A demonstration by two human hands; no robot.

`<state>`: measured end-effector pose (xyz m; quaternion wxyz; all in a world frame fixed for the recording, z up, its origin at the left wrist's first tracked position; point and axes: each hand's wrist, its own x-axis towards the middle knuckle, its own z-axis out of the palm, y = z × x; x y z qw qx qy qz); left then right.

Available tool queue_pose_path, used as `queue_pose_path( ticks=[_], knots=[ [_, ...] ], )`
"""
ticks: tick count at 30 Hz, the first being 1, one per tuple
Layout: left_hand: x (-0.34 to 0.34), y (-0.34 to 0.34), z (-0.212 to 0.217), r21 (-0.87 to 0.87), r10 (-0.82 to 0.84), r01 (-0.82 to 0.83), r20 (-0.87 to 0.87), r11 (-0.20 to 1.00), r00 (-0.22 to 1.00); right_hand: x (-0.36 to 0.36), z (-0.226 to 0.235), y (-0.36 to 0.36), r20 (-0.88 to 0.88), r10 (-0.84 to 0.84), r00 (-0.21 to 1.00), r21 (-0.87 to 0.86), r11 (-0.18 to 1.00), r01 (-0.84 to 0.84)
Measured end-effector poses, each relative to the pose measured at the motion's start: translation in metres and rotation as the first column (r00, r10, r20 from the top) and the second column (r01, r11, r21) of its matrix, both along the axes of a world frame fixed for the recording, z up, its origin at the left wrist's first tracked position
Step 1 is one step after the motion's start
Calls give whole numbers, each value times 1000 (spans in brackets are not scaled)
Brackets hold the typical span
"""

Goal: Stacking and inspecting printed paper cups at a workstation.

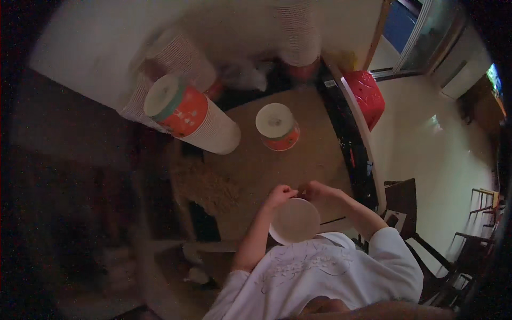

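Note:
A white paper cup point(294, 220) with its round base facing up sits just in front of my chest. My left hand point(281, 194) curls over its far left rim. My right hand point(316, 189) pinches the far right rim, fingers bent. Both hands hold the cup above a brown cardboard surface point(250, 170). A short stack of orange and white paper cups point(277, 127) stands upside down on the cardboard further out. A long stack of the same cups point(189, 114) rises tilted at the left.
More tall stacks of pale cups point(298, 32) lean against the wall at the back. A red plastic stool point(367, 96) stands at the right, beside a black and white edge point(349, 133). Dark chairs point(405, 202) sit on the pale floor right of me.

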<state>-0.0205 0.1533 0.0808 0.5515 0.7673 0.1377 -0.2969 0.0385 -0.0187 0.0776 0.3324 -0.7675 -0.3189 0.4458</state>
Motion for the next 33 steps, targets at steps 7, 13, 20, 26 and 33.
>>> queue_pose_path(
  ticks=[7, 13, 20, 26, 33],
  knots=[
    [-3, 7, -23, -125, 129, -140, -87, 982, 988, 7, -10, -3, -659, -340, 671, 208, 774, 597],
    [5, -3, 1, 97, 49, -51, 18, 994, 999, -1, -115, -2, -979, 16, 201, 149, 727, 670],
    [-11, -1, -22, -62, 327, -321, 143, 945, 934, 2, -131, -15, -663, 74, 745, 406, 871, 275],
    [-25, 2, -48, 207, 191, -304, 434, 930, 880, 17, -76, -11, -431, -160, 888, 376, 863, 338],
    [-25, -8, -35, 151, 226, -265, 234, 952, 946, 38, -65, -24, -180, -192, 965, 301, 923, 240]
  ],
)
